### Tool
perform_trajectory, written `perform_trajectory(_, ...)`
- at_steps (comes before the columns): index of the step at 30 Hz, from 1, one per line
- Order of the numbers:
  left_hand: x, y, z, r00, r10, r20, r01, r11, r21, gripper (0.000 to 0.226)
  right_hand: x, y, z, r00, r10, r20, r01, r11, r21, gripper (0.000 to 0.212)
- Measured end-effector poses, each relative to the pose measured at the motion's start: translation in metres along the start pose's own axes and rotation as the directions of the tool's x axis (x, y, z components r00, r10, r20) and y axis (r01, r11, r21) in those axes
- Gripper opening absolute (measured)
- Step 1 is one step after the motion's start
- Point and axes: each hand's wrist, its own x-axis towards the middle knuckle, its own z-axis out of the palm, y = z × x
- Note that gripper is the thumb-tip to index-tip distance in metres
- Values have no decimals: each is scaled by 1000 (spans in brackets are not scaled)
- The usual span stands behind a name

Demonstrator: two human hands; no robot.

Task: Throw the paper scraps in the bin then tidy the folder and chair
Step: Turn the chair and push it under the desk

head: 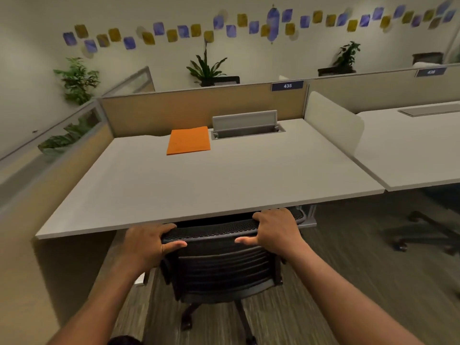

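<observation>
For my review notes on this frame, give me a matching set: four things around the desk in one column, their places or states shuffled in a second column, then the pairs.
Things:
1 folder
2 chair
3 hatch lid
4 sign

Places or states:
A raised open at the back of the desk
B backrest gripped by left hand and right hand
C on the partition, reads 435
D lying flat, left of the hatch lid

Pairs: 1-D, 2-B, 3-A, 4-C
</observation>
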Motion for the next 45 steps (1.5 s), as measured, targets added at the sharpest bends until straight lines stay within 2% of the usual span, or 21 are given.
perform_trajectory(4, 12, -4, -1, 999, -4, 47, 2, 1000, 28, 93, 17, 2, 6, 1000, -3, -31, 3, 1000, -10, 96)
perform_trajectory(7, 21, -9, 3, 999, 2, 53, -4, 999, 48, 95, 26, 3, 7, 1000, -3, -22, 3, 1000, -21, 94)
perform_trajectory(17, 50, -29, 20, 999, 35, 25, -36, 999, 39, 85, 53, 6, 10, 999, 22, 35, -20, 999, -51, 90)
perform_trajectory(21, 65, -37, 23, 999, 48, 26, -47, 998, -46, 83, 66, 8, 14, 999, 34, 35, -32, 999, -40, 87)
perform_trajectory(24, 74, -39, 27, 1000, 27, -3, -27, 996, -89, 81, 73, 8, 15, 999, 33, 39, -32, 998, -48, 86)
perform_trajectory(29, 89, -40, 35, 999, -43, -22, 42, 998, -56, 72, 86, 9, 17, 997, 46, 60, -45, 999, -24, 91)
perform_trajectory(31, 92, -41, 40, 998, -68, -4, 68, 996, -53, 69, 91, 9, 17, 996, 45, 80, -43, 999, -17, 92)
perform_trajectory(36, 102, -40, 43, 988, -71, 137, 76, 997, -34, 34, 96, 17, 14, 992, 34, 120, -39, 999, 34, 95)
perform_trajectory(39, 107, -37, 41, 976, -72, 207, 78, 997, -23, 33, 95, 20, 14, 989, 35, 143, -43, 998, 50, 99)
perform_trajectory(45, 105, -30, 29, 960, -105, 260, 119, 992, -37, 32, 96, 22, 10, 970, 37, 241, -67, 991, 119, 116)
